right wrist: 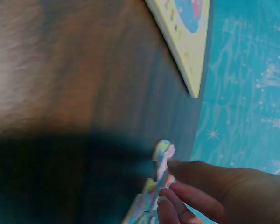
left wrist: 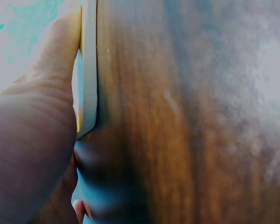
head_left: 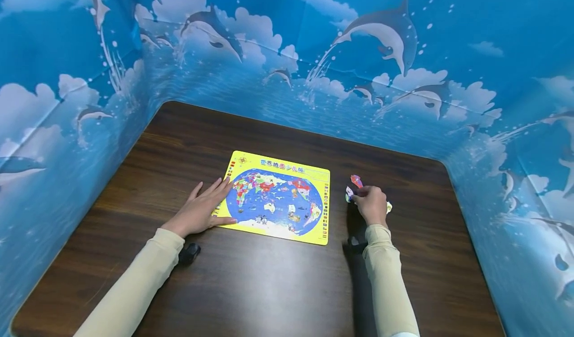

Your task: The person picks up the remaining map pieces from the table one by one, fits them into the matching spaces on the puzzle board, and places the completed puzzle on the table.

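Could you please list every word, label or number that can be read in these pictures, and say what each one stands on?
"世界地图少儿版": the coloured title along the top edge of the yellow puzzle board, above the world map, in the head view.
The small labels on the map and the marks and flags along the board's borders are too small to read.
The loose puzzle pieces by the right hand show no legible text.
Both wrist views are too blurred to read.
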Demonstrator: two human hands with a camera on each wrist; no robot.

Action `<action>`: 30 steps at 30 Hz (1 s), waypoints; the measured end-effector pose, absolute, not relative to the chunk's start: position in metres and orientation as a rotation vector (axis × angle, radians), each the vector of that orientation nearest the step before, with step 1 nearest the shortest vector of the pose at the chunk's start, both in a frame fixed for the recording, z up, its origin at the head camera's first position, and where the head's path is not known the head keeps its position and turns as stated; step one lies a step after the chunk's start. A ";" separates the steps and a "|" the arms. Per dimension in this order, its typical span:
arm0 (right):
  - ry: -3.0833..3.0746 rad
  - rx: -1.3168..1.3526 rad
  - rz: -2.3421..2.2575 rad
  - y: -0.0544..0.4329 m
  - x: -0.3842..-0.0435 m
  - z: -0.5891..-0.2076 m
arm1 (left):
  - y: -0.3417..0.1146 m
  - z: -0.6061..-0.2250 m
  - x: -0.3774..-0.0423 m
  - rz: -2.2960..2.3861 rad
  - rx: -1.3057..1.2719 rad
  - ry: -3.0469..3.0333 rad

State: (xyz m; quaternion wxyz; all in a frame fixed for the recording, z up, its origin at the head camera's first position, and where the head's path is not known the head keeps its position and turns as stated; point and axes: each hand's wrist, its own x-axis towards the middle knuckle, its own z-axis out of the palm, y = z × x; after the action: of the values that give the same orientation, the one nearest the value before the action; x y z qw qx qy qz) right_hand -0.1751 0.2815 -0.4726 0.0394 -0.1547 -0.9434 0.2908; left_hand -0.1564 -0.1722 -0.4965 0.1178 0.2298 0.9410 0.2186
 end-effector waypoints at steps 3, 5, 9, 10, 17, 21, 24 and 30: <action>-2.900 -0.444 0.914 0.283 -0.176 -0.476 | -0.173 -0.496 -0.157 0.637 0.658 2.756; -2.901 -0.439 0.915 0.283 -0.177 -0.477 | -0.172 -0.496 -0.157 0.641 0.654 2.752; -2.874 -0.459 0.906 0.285 -0.179 -0.477 | -0.171 -0.496 -0.156 0.650 0.642 2.742; -2.861 -0.467 0.898 0.286 -0.180 -0.477 | -0.170 -0.496 -0.156 0.650 0.641 2.742; -2.845 -0.501 0.913 0.294 -0.195 -0.479 | -0.172 -0.495 -0.152 0.649 0.630 2.756; -2.878 -0.557 0.935 0.298 -0.201 -0.487 | -0.173 -0.498 -0.150 0.655 0.644 2.753; -2.839 -0.590 0.972 0.301 -0.202 -0.492 | -0.173 -0.500 -0.150 0.662 0.659 2.759; -2.785 -0.623 1.080 0.302 -0.206 -0.487 | -0.172 -0.497 -0.152 0.665 0.647 2.769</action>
State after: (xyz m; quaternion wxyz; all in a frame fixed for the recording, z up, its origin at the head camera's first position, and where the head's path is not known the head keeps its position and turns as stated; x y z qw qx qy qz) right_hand -0.2062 0.3015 -0.4874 0.0454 -0.2040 -0.9118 0.3535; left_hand -0.1518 -0.1717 -0.4971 0.1103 0.2200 0.9425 0.2262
